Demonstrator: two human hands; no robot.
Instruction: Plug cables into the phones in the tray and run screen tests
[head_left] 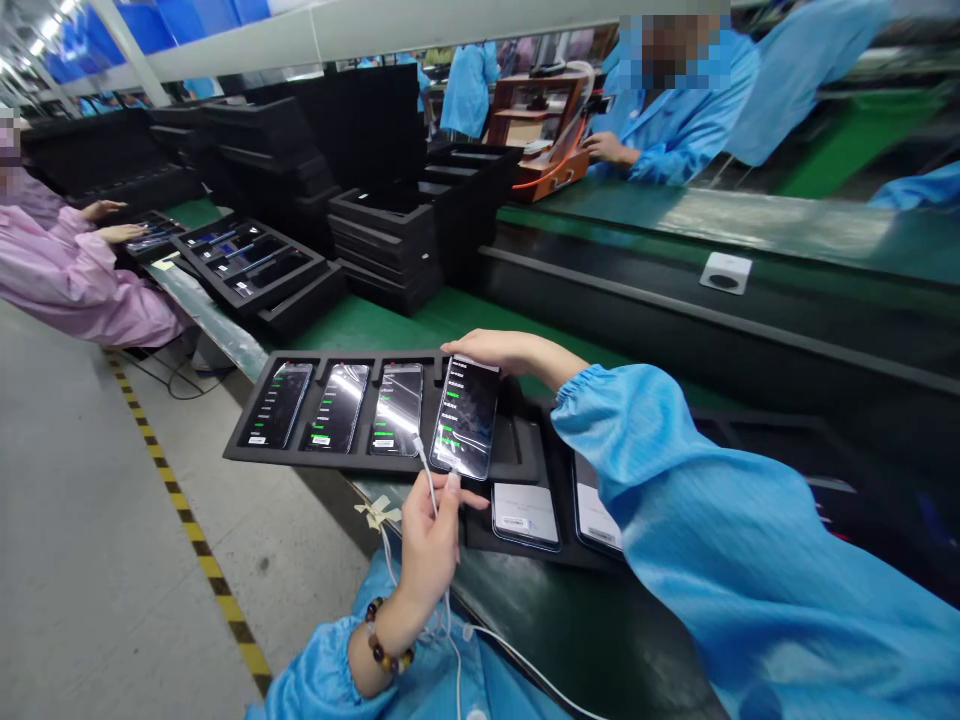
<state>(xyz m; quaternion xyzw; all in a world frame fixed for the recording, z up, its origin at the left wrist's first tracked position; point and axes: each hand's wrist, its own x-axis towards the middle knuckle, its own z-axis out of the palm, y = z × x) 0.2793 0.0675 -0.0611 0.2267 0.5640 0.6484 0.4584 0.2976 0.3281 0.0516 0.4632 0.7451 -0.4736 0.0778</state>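
Note:
A smartphone (pixel 466 415) with lit list text on its dark screen is tilted over a black foam tray (pixel 247 452). My right hand (pixel 499 350) grips its top end, fingers closed around the edge. At the phone's lower end, my left hand (pixel 431 535) pinches the plug of a white charging cable (pixel 453 482), which touches the phone's bottom edge; whether it is fully seated I cannot tell. A second white cable plug (pixel 418 442) lies by the lower corner of the nearest phone in the tray (pixel 397 405). Two more lit phones (pixel 335 405) sit in slots farther left.
Another foam tray holding phones with white labels (pixel 525 512) lies to the right, partly under my sleeve. Stacked black trays (pixel 382 240) stand behind. A small white box (pixel 725 273) rests on the far ledge. Co-workers sit at left (pixel 90 270) and across (pixel 675 110).

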